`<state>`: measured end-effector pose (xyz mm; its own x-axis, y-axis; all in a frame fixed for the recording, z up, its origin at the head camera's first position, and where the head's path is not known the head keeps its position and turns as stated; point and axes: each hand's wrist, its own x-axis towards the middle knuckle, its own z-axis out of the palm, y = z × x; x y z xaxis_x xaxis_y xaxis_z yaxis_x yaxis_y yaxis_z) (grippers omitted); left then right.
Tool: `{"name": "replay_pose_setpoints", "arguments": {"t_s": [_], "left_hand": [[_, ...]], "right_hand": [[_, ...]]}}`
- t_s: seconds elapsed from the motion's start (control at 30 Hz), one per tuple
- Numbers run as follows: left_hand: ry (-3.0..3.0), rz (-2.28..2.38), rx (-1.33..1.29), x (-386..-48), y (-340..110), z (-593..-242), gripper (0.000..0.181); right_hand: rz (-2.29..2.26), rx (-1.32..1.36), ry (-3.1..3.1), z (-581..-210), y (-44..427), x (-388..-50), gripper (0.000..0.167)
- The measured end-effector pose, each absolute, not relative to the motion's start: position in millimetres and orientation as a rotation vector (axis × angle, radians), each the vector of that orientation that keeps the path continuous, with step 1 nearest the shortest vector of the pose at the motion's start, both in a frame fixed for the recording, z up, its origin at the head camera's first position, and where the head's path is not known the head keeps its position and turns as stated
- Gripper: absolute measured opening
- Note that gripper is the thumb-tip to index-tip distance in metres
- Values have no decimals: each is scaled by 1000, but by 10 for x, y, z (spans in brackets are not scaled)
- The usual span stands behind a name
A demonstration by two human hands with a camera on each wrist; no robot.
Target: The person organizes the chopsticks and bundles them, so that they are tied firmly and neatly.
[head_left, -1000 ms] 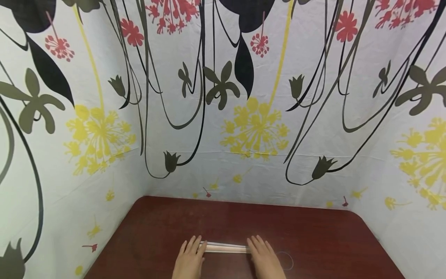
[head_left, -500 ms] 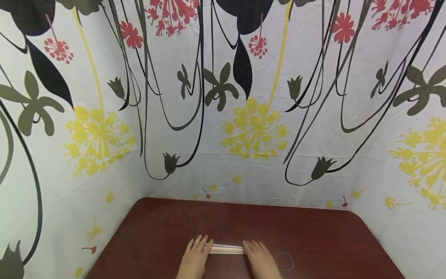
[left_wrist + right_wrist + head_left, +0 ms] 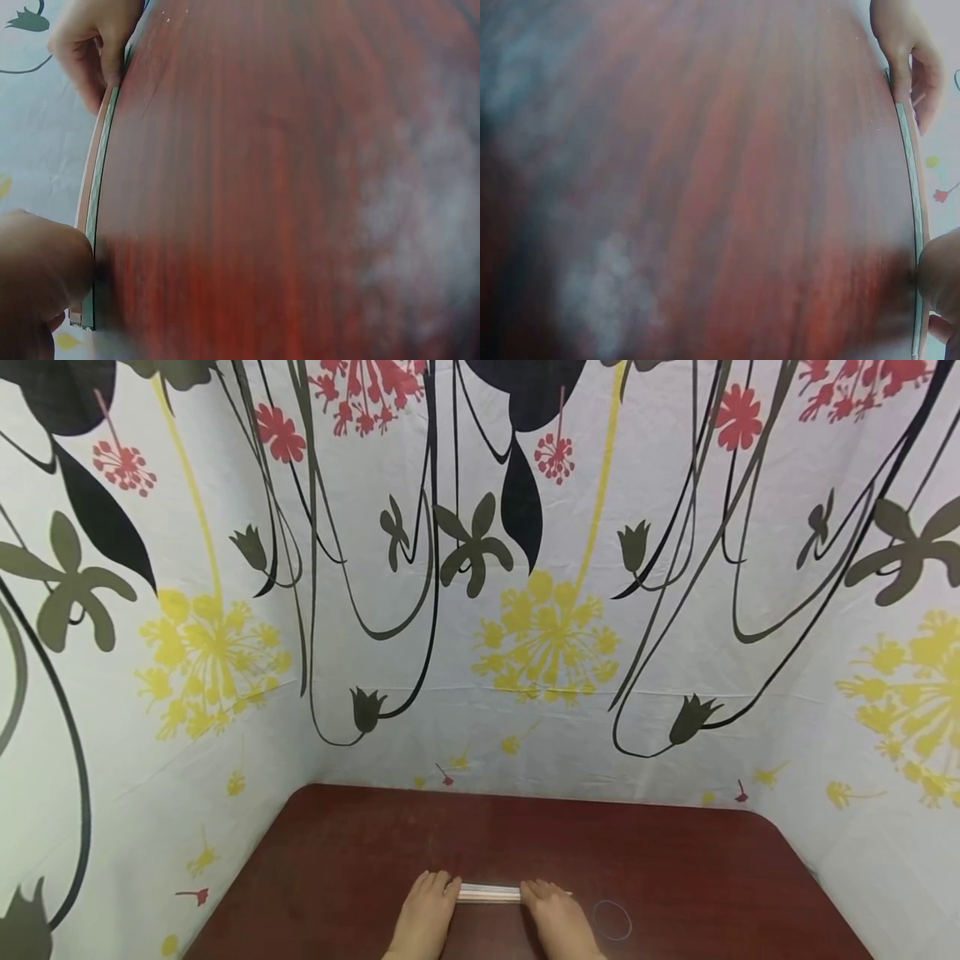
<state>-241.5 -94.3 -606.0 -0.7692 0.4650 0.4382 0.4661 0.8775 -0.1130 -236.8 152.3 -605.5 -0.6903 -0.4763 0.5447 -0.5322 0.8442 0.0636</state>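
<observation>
Several long thin sticks, pale with orange and green sides, lie side by side on the dark red table. My left hand grips them near their left end, thumb on the near side and fingers over the far side. Towards the right end, my right hand holds them in the same way. A short tip sticks out past the right fingers. In the left wrist view the stick ends show below my left hand. Part of the bundle is hidden under both hands.
To the right of my right hand lies a thin loop, like a rubber band. The reddish-brown table has rounded far corners. White cloth printed with flowers surrounds it at the back and sides.
Both hands have moved inward along the sticks, the left one further. Their fingers were straighter before and are now curled down around the bundle. The loop stays in place.
</observation>
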Motion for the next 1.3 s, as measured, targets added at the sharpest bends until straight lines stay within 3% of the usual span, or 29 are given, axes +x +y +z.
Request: {"name": "replay_pose_setpoints", "arguments": {"t_s": [0.3,0.6,1.07,1.3], "left_hand": [[-2492,101,-648,-2426,-897,-6102,38],[-2509,92,-640,-2414,-861,-6100,40],[-2580,116,-554,-2396,-807,-6101,22],[-2616,71,-518,-2377,-784,-6113,19]], "right_hand": [[53,732,-2398,-6057,1491,-2401,39],[26,710,-2390,-6096,1483,-2397,38],[-44,734,-2542,-6032,1485,-2363,29],[-22,784,-2580,-6085,1493,-2364,33]]}}
